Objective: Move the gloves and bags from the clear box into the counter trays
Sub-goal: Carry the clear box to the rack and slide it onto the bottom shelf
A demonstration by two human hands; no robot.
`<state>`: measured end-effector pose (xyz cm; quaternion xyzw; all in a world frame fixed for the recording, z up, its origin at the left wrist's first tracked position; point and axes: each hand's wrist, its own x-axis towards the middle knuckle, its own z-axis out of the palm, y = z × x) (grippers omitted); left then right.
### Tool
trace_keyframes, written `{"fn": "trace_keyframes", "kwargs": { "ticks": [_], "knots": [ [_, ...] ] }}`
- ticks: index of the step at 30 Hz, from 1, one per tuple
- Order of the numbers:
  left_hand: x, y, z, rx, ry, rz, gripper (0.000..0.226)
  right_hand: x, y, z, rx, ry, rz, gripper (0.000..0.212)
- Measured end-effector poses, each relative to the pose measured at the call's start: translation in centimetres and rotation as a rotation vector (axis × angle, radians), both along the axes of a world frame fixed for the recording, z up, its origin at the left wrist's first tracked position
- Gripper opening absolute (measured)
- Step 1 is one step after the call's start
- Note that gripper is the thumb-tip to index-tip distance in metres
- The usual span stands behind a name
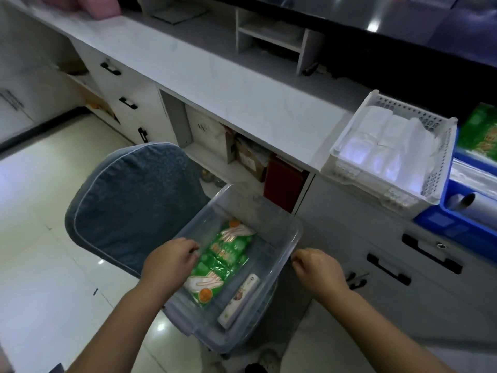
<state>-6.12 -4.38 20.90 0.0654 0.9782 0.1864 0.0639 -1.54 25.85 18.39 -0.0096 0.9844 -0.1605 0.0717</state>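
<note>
- Two green glove packets (220, 261) lie overlapped in the clear box (285, 227), which sits on a blue-cushioned chair (129, 200); a slim white carton (239, 301) lies just beside them, nearer the box's right wall.
- Our left hand (169, 261) reaches over the box's left wall, fingers curled loosely and touching the edge of the upper packet; its grip has not closed on anything that we can see.
- Our right hand (317, 267) hovers just outside the box's right rim, fingers curled and holding nothing.
- We judge this as the start of a pick: the gloves are not yet lifted.
- Up and right of the box, on the counter (242, 84), a white perforated tray (441, 154) already holds clear bags (387, 146), and a blue tray (457, 224) stands beside it with more green packets (481, 130) behind.
- Next we need to pinch a packet firmly, since the plastic likely slips, then carry it up to the trays.
</note>
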Motion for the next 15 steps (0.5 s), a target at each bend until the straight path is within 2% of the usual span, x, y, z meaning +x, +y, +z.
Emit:
{"fn": "trace_keyframes", "kwargs": {
  "ticks": [10,15],
  "knots": [
    [-6.3,-3.2,-3.5,-0.055,-0.105,-0.041,0.021,-1.1,-2.9,-3.2,0.074,-0.192,-0.108,0.026],
    [-12.0,-3.9,-7.2,-0.137,-0.185,-0.262,0.024,-1.8,-5.9,-6.6,0.087,-0.334,-0.315,0.023]
  ]
}}
